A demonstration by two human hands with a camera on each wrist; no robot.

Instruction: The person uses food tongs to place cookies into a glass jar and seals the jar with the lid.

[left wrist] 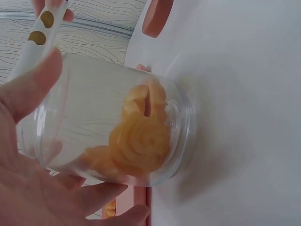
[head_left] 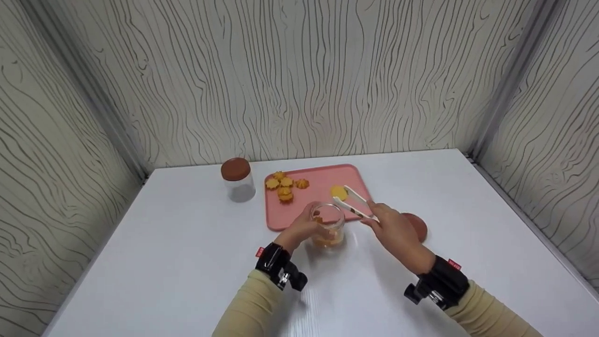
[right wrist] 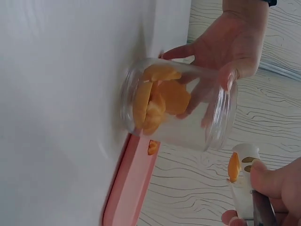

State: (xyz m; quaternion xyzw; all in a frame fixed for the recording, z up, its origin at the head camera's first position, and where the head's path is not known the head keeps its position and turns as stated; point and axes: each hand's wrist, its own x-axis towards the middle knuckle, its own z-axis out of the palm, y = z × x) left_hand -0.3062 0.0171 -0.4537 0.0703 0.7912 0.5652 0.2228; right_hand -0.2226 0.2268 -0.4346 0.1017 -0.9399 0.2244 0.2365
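My left hand curls round a clear open jar at the front edge of the pink tray. Several orange-yellow cookies lie at the bottom of this jar. My right hand grips white tongs with brown spots, their tips pointing over the tray. A round yellow cookie appears between the tong tips, above the tray; the right wrist view shows a cookie against one tong arm. Whether both tips touch it, I cannot tell.
On the pink tray, several flower-shaped cookies cluster at the left. A second jar with a brown lid stands left of the tray. Another reddish-brown lid lies beside my right hand, partly hidden. A patterned wall borders the white table.
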